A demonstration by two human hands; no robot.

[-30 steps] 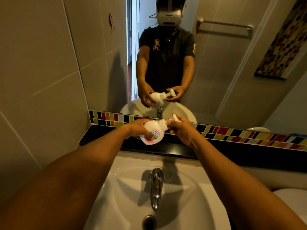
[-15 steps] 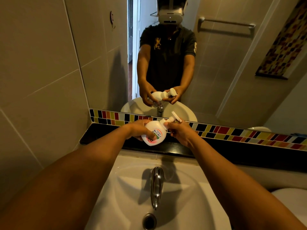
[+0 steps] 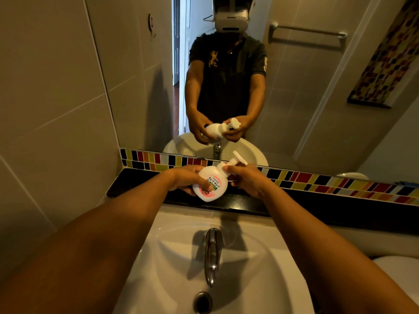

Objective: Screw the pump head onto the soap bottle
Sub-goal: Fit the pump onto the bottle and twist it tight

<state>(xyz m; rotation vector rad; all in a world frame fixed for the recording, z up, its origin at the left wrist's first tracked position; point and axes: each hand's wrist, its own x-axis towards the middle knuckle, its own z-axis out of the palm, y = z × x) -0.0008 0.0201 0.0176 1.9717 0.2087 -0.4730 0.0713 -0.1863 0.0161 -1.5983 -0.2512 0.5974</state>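
- White plastic soap bottle [image 3: 209, 186], with a pink, green and white label bearing Japanese characters, is held in the air above the back edge of the white washbasin [image 3: 260, 279], in front of the black ledge [image 3: 340, 200], and is tilted so its neck leans up and to the right.
- The left hand [image 3: 186, 180] is wrapped around the bottle's body from the left, thumb pressed across the label and the other fingers curled behind it.
- The white pump head [image 3: 234, 162] sits on the neck of the bottle, its flat nozzle sticking up and away toward the mirror [image 3: 294, 98].
- The right hand [image 3: 247, 180] grips the collar at the base of the pump head, thumb and fingertips pinched around it; whether the thread is fully seated cannot be told.
- Both forearms reach forward over the basin, one on each side of the chrome tap [image 3: 212, 257], which stands below the bottle with the drain [image 3: 202, 302] nearer the camera.
- A strip of coloured mosaic tiles [image 3: 317, 180] runs between the ledge and the mirror.
- The mirror reflects the person in a dark polo shirt holding the same bottle with both hands, and a towel bar [image 3: 308, 30] on the wall behind.
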